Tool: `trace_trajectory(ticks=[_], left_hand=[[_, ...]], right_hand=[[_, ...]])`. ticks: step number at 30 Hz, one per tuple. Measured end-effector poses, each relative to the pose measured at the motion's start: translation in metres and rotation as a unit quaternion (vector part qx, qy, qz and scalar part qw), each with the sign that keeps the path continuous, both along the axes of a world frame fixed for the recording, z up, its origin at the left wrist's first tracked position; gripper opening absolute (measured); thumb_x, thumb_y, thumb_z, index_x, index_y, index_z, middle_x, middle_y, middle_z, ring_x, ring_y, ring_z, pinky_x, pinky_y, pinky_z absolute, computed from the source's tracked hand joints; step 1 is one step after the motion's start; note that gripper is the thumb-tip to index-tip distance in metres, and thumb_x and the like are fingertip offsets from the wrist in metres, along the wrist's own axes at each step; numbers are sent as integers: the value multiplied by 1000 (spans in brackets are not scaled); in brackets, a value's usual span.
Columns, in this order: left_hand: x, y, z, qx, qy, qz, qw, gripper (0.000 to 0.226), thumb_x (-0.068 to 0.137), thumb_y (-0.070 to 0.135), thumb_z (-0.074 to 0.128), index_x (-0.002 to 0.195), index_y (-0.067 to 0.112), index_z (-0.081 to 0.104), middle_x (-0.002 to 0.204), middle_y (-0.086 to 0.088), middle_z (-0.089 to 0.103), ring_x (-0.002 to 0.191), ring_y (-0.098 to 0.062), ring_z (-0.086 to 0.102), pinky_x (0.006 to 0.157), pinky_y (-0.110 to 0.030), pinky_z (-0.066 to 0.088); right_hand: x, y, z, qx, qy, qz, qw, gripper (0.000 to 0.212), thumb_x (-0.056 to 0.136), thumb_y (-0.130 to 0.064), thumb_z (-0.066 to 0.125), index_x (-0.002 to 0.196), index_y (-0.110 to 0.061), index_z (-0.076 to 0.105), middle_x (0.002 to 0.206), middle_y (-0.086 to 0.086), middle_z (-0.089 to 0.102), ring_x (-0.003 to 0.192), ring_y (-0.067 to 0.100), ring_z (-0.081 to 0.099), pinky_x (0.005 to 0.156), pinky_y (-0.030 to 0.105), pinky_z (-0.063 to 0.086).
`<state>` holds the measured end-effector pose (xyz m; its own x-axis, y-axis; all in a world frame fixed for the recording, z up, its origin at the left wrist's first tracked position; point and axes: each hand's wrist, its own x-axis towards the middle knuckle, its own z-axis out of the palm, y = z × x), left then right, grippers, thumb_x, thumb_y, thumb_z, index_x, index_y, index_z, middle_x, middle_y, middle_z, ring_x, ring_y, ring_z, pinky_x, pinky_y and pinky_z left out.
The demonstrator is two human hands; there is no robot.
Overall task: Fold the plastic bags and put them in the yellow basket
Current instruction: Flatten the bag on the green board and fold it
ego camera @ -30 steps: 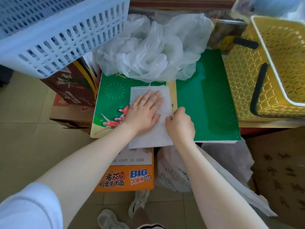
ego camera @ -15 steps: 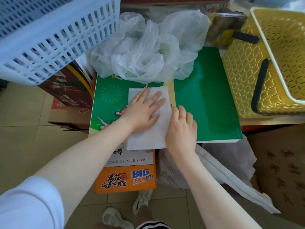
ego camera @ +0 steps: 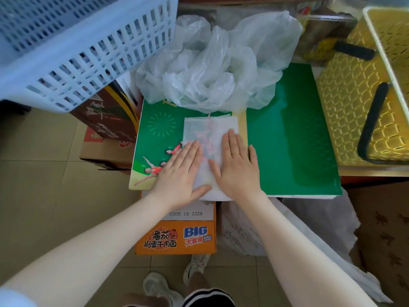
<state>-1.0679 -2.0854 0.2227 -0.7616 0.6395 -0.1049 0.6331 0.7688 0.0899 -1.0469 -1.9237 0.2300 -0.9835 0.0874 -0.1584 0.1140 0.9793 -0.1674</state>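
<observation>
A folded white plastic bag [ego camera: 208, 136] lies flat as a narrow rectangle on the green board [ego camera: 287, 138]. My left hand [ego camera: 179, 176] presses flat on its lower left part, fingers straight. My right hand [ego camera: 236, 167] presses flat on its lower right part, fingers straight, a ring on one finger. Behind the folded bag sits a heap of crumpled translucent plastic bags [ego camera: 217, 67]. The yellow basket [ego camera: 345, 103] with a black handle stands at the right, beside the board.
A pale blue lattice basket [ego camera: 73, 45] fills the upper left. Cardboard boxes stand under and left of the board, an orange one [ego camera: 177, 238] in front. A white sack [ego camera: 265, 227] slumps below the board's front edge. My shoes [ego camera: 159, 286] show on the tiled floor.
My right hand opened from a curled grip at the bag's right edge and laid flat on the bag. My left hand slid down and left. The bag looks narrower.
</observation>
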Motion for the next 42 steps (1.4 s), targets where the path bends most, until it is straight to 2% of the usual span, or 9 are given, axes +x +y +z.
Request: trace_trajectory(ticks=[11,15,18,23,30,33,36,39,42], left_hand=[[0,-6,2,-13,8,-31,999,95,78,71,28,141,-1,26,148,-18,28,137,-34,26,109,-41,14],[-3,-6,0,-15,-3,-38,999,96,80,75,18,141,1,30,149,-17,28,138,-34,22,110,-42,12],[-5,-8,-1,-1,5,-42,999,103,78,79,11,142,0,25,151,-17,22,140,-32,18,111,-41,9],[8,-23,-3,21,51,-153,987,93,77,72,32,146,12,17,157,-3,1,143,-23,4,116,-41,-2],[14,-32,-6,174,48,-182,967,38,95,18,35,127,7,51,127,-9,58,117,-27,55,108,-31,29],[19,-33,4,254,-5,-119,960,38,98,19,32,118,4,61,116,-11,65,107,-23,62,96,-35,45],[25,-31,19,358,-108,-29,927,48,98,38,30,111,6,63,81,6,70,72,7,57,65,-10,45],[22,-25,30,410,-135,68,900,51,94,48,32,95,8,64,45,15,43,42,4,40,43,-8,23],[14,-17,31,429,-192,179,864,42,79,66,39,95,29,50,50,11,45,42,-2,37,42,-15,25]], right_hand=[[-46,27,3,12,-14,12,1000,67,97,-46,24,149,-11,2,158,4,2,146,19,-1,116,42,-2],[-7,28,13,-6,100,139,985,59,91,-34,33,140,-2,34,153,14,25,140,31,26,113,45,19],[20,37,6,3,77,207,975,62,91,-42,32,136,-1,41,147,15,37,134,30,39,111,39,21],[28,49,2,-19,-20,210,977,82,90,-63,7,146,-5,21,155,11,16,142,20,12,114,30,1],[24,49,8,-62,-48,205,976,100,73,-79,-3,149,-14,7,157,1,-4,140,7,-10,114,27,-8],[30,56,16,-147,-63,190,969,109,64,-88,-2,148,-21,15,153,-9,-4,139,2,-7,115,27,-6],[43,63,31,-265,-100,169,944,112,59,-93,23,147,-24,21,151,-15,7,140,-1,2,114,21,1],[50,60,37,-286,-74,122,947,88,65,-75,53,135,-21,46,136,-13,45,128,4,38,102,10,24],[42,45,32,-324,18,-42,945,22,86,-31,62,83,-10,64,82,6,65,72,15,55,60,13,35]])
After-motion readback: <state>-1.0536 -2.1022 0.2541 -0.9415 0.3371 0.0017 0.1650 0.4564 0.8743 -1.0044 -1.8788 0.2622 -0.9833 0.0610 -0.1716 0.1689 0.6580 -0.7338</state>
